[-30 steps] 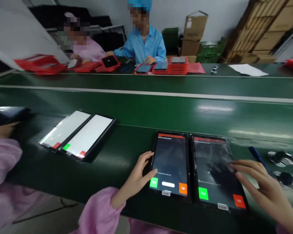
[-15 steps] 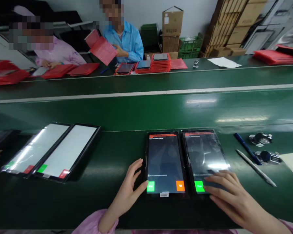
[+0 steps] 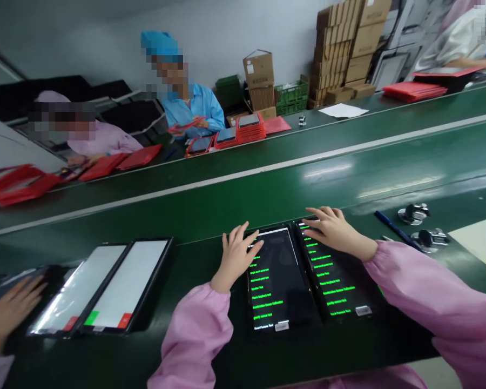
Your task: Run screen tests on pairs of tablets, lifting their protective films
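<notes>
The loose, pale pink smock's left sleeve enters at seven o'clock and its right sleeve at four o'clock. Each puffs softly, then gathers into a snug cuff above the bare left hand and right hand.

Cardboard boxes beside seemingly plastic crates

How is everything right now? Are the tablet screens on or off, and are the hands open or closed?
left hand: open, fingers spread at the tablet's top edge
right hand: open, fingertips at the top of the screen
tablet under the left hand: on, green list on black
tablet under the right hand: on, green list on black
white-screen tablet with green box: on, white
white-screen tablet with glare: on, white
</notes>
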The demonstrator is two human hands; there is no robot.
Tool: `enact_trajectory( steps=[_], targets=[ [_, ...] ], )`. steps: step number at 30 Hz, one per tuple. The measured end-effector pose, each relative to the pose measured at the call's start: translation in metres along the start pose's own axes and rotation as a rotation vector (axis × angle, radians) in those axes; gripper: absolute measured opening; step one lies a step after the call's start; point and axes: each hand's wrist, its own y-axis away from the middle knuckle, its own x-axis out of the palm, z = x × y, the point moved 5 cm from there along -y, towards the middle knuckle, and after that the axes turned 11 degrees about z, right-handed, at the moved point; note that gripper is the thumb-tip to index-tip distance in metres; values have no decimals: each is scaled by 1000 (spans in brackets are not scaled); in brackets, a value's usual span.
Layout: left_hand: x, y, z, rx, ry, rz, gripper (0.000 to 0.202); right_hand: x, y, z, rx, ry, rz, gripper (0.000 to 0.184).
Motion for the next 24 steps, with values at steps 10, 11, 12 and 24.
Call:
enact_trajectory(
  steps=[10,11,12,24],
  targets=[
    [2,35,12,35,0,-107,29,-3,31,-3,-24,-59,-31,35],
    [2,27,13,36,17,-107,30,0,25,-5,-14,-57,-30,35],
    [3,20,13,41,31,-107,30,4,19,-7,-6,-54,-29,35],
    [14,11,12,50,51,-111,23,20,9,-17,-52,-64,-52,45]
  ],
)
